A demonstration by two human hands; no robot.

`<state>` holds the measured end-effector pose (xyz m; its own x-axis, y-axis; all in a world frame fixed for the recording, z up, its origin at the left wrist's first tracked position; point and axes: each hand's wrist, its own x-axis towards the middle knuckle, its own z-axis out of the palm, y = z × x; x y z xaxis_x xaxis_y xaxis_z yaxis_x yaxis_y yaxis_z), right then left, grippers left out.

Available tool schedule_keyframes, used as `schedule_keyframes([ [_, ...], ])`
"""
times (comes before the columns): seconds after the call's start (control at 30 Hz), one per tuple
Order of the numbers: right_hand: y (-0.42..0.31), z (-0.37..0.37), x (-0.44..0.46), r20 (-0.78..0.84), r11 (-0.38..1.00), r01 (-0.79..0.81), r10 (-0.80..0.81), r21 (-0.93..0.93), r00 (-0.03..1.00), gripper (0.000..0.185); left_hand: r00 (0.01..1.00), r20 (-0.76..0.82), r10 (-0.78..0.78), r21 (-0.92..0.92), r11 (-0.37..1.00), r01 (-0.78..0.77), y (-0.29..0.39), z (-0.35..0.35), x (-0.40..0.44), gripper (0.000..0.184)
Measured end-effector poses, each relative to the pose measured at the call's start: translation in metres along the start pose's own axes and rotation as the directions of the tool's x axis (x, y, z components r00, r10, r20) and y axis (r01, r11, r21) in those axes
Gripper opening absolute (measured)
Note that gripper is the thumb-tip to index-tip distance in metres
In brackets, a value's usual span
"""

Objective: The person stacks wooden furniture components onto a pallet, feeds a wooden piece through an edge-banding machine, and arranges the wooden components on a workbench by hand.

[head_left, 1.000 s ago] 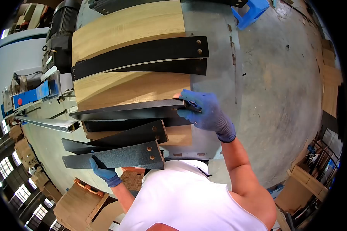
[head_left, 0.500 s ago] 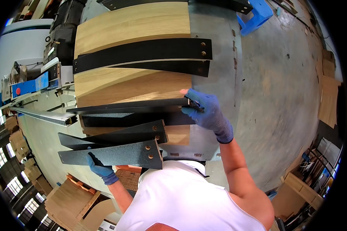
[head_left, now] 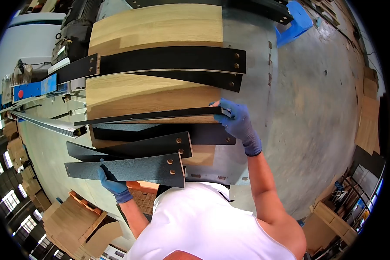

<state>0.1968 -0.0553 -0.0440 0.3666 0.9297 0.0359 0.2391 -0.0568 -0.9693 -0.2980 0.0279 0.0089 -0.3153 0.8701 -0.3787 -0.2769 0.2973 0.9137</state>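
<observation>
My right hand (head_left: 239,125), in a blue glove, grips the right end of a black board (head_left: 156,115) held on its narrow edge above the wood-grain panels. My left hand (head_left: 113,184), also gloved, is closed on the lower edge of a dark board (head_left: 130,169) with two holes near its right end. Right behind that board lies another black board (head_left: 160,145) with similar holes. A further black board (head_left: 208,135) rests flat between them and the one in my right hand. Some of my left fingers are hidden behind the board.
Wood-grain panels (head_left: 160,26) lie under the boards. Farther back are stacked black boards (head_left: 173,58), with another black board (head_left: 80,69) reaching in from the left beside a machine with a blue panel (head_left: 30,91). A blue stool (head_left: 295,24) stands back right.
My right hand has shifted slightly right with its board, exposing more of the flat board below. At the back left, a black board has slid rightward over the stack. My left hand keeps its hold.
</observation>
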Motion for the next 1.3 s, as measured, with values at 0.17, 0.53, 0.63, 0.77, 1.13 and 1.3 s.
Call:
schedule_keyframes([
  [0.17,0.013,-0.001,0.001,0.018,0.988,-0.124,0.126,-0.087,0.992,0.037,1.000,0.008,0.005,-0.037,0.999,-0.005,-0.006,0.010,0.001,0.050],
  [0.53,0.014,-0.026,0.014,-0.034,0.960,-0.276,0.274,-0.042,0.961,0.036,0.999,-0.029,-0.040,-0.075,0.996,0.037,-0.027,0.018,0.008,0.048],
  [0.63,0.014,-0.045,0.014,-0.082,0.939,-0.341,0.338,-0.033,0.938,0.033,0.996,-0.067,-0.054,-0.094,0.994,0.047,-0.025,0.025,0.000,0.046],
  [0.77,0.015,-0.071,0.005,-0.113,0.937,-0.295,0.278,-0.187,0.954,0.034,0.993,-0.064,-0.097,-0.153,0.984,0.086,-0.036,0.021,0.008,0.046],
  [1.13,-0.045,-0.065,0.026,0.130,0.525,0.135,-0.047,-0.840,0.990,0.018,0.996,-0.019,-0.088,-0.149,0.985,0.084,-0.052,-0.001,0.019,0.049],
  [1.3,-0.051,0.004,0.057,0.273,0.495,0.174,0.134,-0.851,0.953,0.020,0.994,-0.003,-0.111,-0.193,0.975,0.109,-0.048,0.006,0.018,0.049],
])
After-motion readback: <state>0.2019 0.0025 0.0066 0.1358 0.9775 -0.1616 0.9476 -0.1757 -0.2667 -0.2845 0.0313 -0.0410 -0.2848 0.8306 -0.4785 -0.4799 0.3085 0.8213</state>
